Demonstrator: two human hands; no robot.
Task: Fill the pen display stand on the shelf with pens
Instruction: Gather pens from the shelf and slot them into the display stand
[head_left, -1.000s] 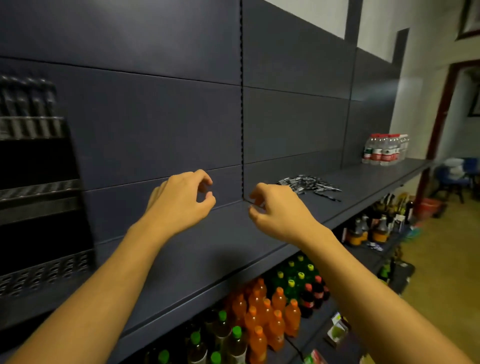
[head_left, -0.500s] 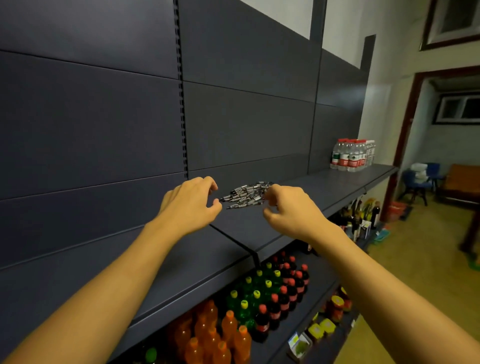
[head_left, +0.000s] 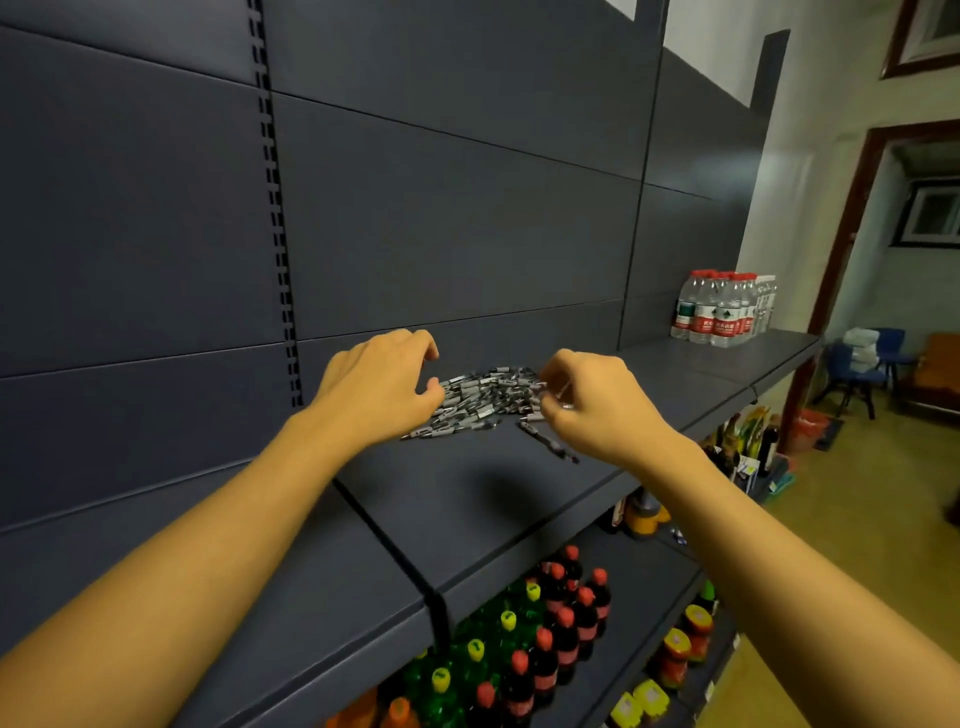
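view: I have swung right along the shelf (head_left: 467, 499) over the last second; the pen display stand that sat at the far left a second ago is now out of frame, and the pile of pens (head_left: 480, 397) that lay well off to the right is now straight ahead between my hands
left hand: the left hand (head_left: 376, 389) hangs over the near-left edge of the pile, fingers curled, thumb and forefinger close to a pinch; I see nothing caught in it, and whether the fingertips touch a pen I cannot tell
right hand: the right hand (head_left: 597, 402) is at the right edge of the pile, fingers curled inward; something pale glints by the fingertips, but whether that is a pen held or one lying behind I cannot tell
pens: a loose grey and black heap, lying flat and criss-crossed on the shelf board, with one stray pen (head_left: 548, 441) off to the near right, apart from the heap
change: half a second ago the hands were short of the pile; now both are at it
meaning: I judge this as the pick-up step; no pen has gone to the stand in this trip, and each handful must be carried back left
risk: thin, round, tangled pens may roll or slip from a loose grab
other stock: water bottles (head_left: 722, 309) far right on the same shelf; soft drink bottles (head_left: 550, 639) on the shelf below
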